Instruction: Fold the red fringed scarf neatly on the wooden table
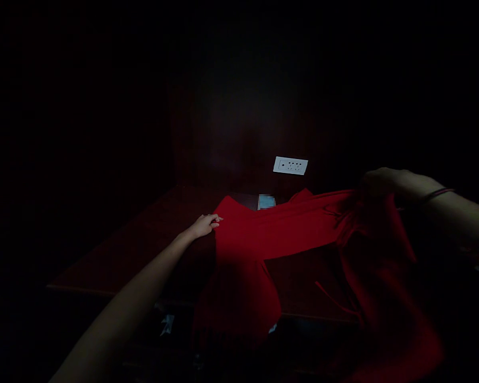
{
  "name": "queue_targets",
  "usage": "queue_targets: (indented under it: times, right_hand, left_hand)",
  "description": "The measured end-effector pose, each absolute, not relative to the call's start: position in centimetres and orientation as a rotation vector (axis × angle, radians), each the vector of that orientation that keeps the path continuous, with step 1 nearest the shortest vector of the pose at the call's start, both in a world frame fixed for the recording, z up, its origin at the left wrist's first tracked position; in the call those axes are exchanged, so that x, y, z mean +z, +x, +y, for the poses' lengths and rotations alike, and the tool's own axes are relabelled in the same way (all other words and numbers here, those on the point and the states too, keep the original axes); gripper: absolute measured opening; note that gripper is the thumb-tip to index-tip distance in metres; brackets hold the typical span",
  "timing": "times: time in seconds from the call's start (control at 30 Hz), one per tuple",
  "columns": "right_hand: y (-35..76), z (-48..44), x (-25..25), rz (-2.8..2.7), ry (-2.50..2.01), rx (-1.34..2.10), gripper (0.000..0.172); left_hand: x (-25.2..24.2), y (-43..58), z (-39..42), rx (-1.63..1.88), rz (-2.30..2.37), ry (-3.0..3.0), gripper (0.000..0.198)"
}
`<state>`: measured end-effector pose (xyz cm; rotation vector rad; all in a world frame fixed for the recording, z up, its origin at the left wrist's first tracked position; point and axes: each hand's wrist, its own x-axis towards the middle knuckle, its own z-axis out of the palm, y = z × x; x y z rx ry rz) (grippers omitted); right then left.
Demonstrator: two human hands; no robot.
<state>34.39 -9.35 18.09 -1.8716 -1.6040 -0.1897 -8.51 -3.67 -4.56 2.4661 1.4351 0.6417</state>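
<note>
A red scarf (259, 234) with a fringed end stretches between my two hands over a dark wooden surface. At its left edge, my left hand (206, 224) is closed with the fingertips pinching the cloth. My right hand (383, 182), raised at the right, grips a bunched part of it; the fingers there are in deep shadow. From the right hand a long blurred length of the scarf hangs down past the front edge. The fringed end drapes over that edge in the middle, below the left hand.
On the back wall is a white socket plate (290, 166). A small pale blue and white item (266, 201), blurred out, lies behind the scarf. Below the dark tabletop (131, 239) a crumpled whitish scrap (167, 324) shows. Most of the surroundings are too dark to make out.
</note>
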Motion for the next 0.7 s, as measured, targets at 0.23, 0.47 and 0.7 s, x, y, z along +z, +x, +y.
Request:
queue_targets:
  times: [0.23, 0.47, 0.7]
  right_hand:
    - [26.4, -11.0, 10.1, -2.325, -2.143, -0.437, 0.039]
    - [15.2, -16.2, 0.1, -2.807, -0.963, 0.057, 0.044]
    - [18.0, -16.1, -2.5, -2.608, -1.255, -0.042, 0.047]
  left_hand:
    - [-3.6, -7.7, -6.0, 0.837, 1.393, 2.588, 0.022]
    - [-2.5, -8.3, -9.5, 0.500, 0.984, 2.733, 0.031]
    - [-3.0, -8.1, -7.9, 0.353, 0.997, 2.714, 0.034]
